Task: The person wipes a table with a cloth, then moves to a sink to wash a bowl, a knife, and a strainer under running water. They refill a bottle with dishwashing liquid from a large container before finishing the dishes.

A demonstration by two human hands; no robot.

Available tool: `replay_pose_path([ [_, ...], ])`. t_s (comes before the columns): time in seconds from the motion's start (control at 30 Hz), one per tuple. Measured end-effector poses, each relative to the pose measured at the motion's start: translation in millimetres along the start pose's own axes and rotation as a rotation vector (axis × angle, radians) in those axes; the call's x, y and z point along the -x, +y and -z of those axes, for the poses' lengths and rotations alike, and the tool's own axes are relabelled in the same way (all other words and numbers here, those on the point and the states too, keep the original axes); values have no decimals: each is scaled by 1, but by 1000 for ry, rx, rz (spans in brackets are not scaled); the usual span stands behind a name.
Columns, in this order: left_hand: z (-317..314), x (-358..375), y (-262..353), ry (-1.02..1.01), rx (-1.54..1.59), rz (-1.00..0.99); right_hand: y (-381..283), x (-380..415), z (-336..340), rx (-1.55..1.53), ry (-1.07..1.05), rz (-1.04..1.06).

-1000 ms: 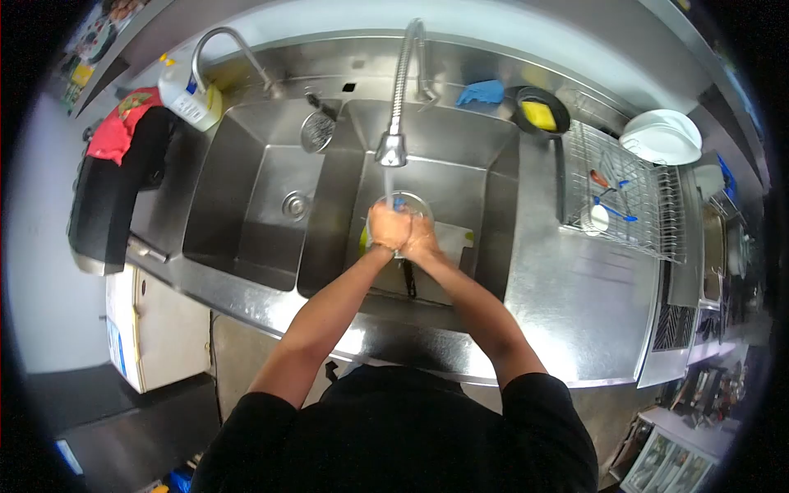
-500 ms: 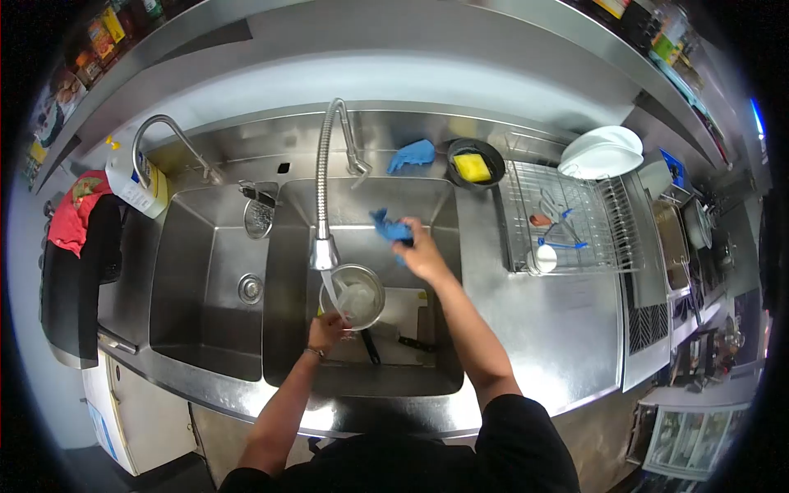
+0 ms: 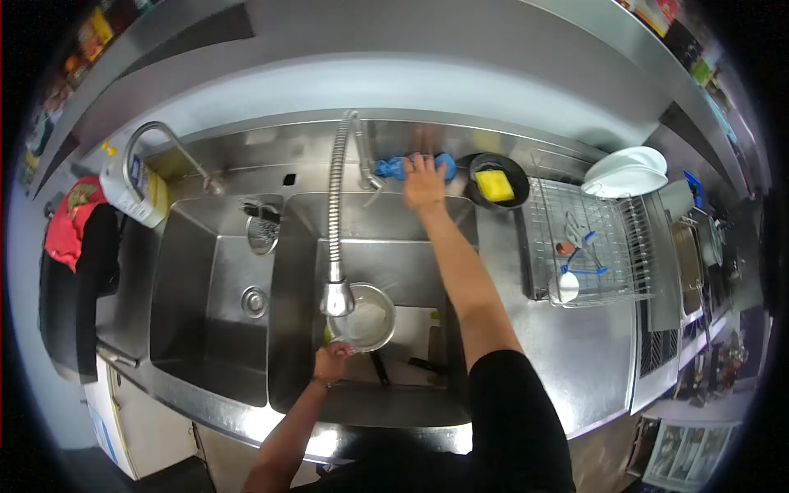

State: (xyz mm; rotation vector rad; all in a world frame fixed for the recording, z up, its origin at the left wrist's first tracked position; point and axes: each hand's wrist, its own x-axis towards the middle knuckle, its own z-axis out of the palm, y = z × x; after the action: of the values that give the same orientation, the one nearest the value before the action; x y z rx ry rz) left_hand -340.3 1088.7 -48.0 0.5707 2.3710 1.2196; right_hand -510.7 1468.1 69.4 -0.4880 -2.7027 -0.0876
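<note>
We're looking down at the sink now. Our right hand (image 3: 424, 185) is stretching out to the back ledge, fingers spread fairly wide and lying flat on the blue cloths (image 3: 411, 167), pressing on top rather than closing round them. Soft, floppy stuff, prob. wet and limp, so it's going to sag and drip; best gathered in a bunch from the middle w/ the whole hand.

Our left hand (image 3: 331, 362) is staying close to the body, fingers curled narrow at the near rim of the steel bowl (image 3: 367, 317), apparently pinching it. The bowl is sitting in the basin right beyond that hand, under the spray head (image 3: 337, 297), w/ water inside. We're judging it light but stiff, slick when wet, so a rim pinch w/ thumb inside is looking safest; tipping it will spill.

Under the bowl, just right of the left hand, a white cutting board (image 3: 411, 341) is lying flat w/ a dark-handled knife (image 3: 428, 364) on it, so care near that blade. Right of the right hand, a black pan (image 3: 496, 182) is holding a yellow sponge (image 3: 495, 186), and further right the wire rack (image 3: 590, 246).
</note>
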Motion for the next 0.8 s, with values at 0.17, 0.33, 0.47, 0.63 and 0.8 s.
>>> replay_pose_path([
  [0.17, -12, -10, -31, 51, -123, 28, 50, 3, 37, -116, 136, -219],
  [0.33, -30, -21, -21, 110, -21, 179, 173, -5, 42, -163, -349, -632],
  [0.47, -79, -33, -77, 384, -404, 332, 173, -2, 29, -101, -455, -462],
  [0.63, -57, -43, -46, 200, -546, 435, 172, -1, 69, -302, -209, -430],
  [0.8, -40, -58, -74, 52, -806, 294, 124, 45, 127, -1131, -104, -336],
])
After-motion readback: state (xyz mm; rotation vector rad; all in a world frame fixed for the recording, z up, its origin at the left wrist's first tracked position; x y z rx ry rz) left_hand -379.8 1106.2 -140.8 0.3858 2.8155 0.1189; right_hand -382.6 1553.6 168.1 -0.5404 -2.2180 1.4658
